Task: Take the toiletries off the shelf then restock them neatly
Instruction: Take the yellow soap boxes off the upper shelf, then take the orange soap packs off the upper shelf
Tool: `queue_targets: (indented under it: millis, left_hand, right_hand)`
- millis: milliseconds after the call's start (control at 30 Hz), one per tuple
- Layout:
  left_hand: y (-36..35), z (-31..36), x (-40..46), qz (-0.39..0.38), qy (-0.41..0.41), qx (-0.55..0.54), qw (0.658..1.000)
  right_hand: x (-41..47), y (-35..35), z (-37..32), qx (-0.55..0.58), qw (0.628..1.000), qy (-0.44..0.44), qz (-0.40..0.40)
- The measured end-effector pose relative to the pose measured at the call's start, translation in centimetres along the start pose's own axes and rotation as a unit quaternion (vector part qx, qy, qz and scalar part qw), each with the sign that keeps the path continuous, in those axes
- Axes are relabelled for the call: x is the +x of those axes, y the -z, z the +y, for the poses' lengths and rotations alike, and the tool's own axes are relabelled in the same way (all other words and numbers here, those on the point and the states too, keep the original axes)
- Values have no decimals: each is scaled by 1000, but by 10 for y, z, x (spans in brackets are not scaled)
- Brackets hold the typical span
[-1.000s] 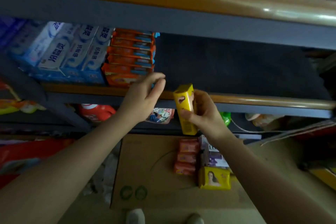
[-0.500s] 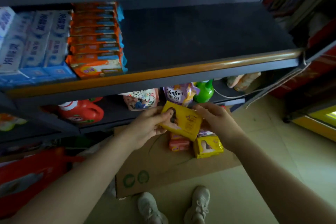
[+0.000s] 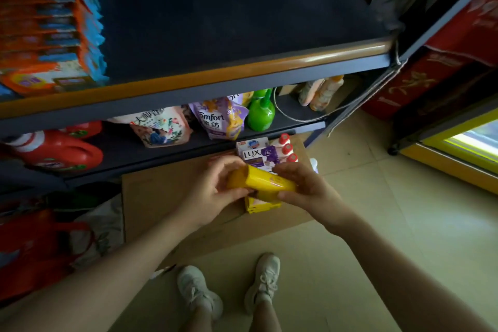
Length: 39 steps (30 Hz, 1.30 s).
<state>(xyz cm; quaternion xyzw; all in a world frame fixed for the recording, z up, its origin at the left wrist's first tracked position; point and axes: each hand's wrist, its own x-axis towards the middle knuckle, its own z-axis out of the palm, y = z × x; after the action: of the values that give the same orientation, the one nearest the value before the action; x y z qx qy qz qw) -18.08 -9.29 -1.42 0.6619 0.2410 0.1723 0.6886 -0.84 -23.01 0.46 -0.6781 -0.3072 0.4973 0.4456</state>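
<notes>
Both hands are holding one yellow soap box (image 3: 262, 183) low over the cardboard sheet (image 3: 161, 197) on the floor: the left hand (image 3: 215, 188) is curling its fingers (image 3: 229, 167) around one end, the right hand (image 3: 304, 186) gripping the other. Directly beneath the fingers another yellow box (image 3: 262, 205) is lying; just beyond them, a LUX box (image 3: 260, 156). Above, the shelf (image 3: 229, 21) is carrying orange packs (image 3: 51, 35).

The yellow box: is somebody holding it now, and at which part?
Yes. Both hands hold the yellow box, one at each end: the left hand grips its left end, the right hand its right end, fingers curled round it.
</notes>
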Motion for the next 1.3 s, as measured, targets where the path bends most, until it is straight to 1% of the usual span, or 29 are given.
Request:
queue_targets:
  millis: [33,67,100,133,200,267,300,333,367,467,533,567,633,767,867,933,1000,1133,1200,1300]
  left_hand:
    - [-7,0,1,45,69,-96,992]
    - [-20,-3,6,77,134,-204,967]
    - [-29,-9,8,101,175,-294,934]
    - [-30,-14,7,116,195,-368,902]
    - [-43,-29,10,139,229,-452,851]
    - [-62,-42,15,168,296,-481,808]
    - [-70,-49,16,183,321,-487,791]
    - [-75,-54,16,193,336,-485,784]
    - [-77,-62,16,206,341,-461,793]
    - [-74,-74,12,243,348,-354,833]
    - [-72,-81,11,262,359,-260,857]
    - [-73,-85,11,267,359,-214,868]
    - [-76,-92,15,286,357,-151,876]
    - [-84,-109,30,307,350,-90,881]
    - [-90,-116,40,310,347,-26,885]
    - [-93,-120,44,304,337,50,890]
    - [-95,-122,48,296,339,96,888]
    - [-92,-128,50,249,368,156,882]
    - [-89,-130,49,221,363,179,887]
    - [-79,-124,47,195,357,178,896]
  right_hand:
    - [-1,5,2,22,999,-23,-4]
    - [-3,16,5,56,997,-46,-13]
    - [-4,22,7,100,993,-65,-23]
    - [-3,22,5,135,987,-79,-30]
    - [-1,29,4,156,981,-99,-60]
    - [4,38,4,144,979,-102,-106]
    - [7,42,6,128,979,-105,-120]
    - [10,46,8,104,981,-112,-117]
    - [12,49,12,72,986,-122,-92]
    - [21,63,36,5,988,-153,38]
    - [24,70,55,-22,982,-170,81]
    - [24,72,63,-37,980,-180,82]
    - [25,72,76,-49,978,-194,60]
    - [32,64,86,-69,980,-189,9]
    - [42,59,88,-75,982,-173,-2]
    - [48,56,88,-77,983,-165,-3]
    - [53,52,89,-85,983,-163,-3]
    - [57,44,95,-143,977,-156,-22]
    - [58,41,93,-147,978,-145,-28]
    - [58,38,80,-147,982,-113,-21]
